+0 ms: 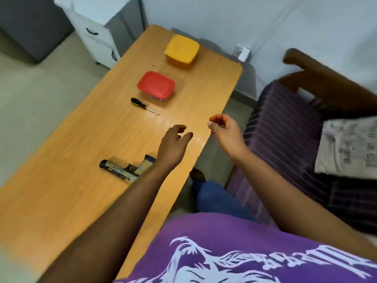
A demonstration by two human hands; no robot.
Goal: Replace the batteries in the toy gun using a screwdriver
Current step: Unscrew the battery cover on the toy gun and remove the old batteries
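Note:
The black and yellow toy gun [126, 168] lies flat on the wooden table [71, 190], near its right edge. A screwdriver [143, 106] with a black and yellow handle lies further away, its tip pointing right. My left hand [175, 145] hovers over the table between the two, fingers loosely curled, holding nothing. Off the table's right edge, my right hand [223, 129] hangs in the air with fingers loosely curled and nothing in it. No batteries are in sight.
A box with a red lid [156, 85] stands just beyond the screwdriver, and a yellow box [181, 49] stands at the table's far end. A purple striped armchair [295, 139] is on the right. A white cabinet [95, 31] stands at the back left.

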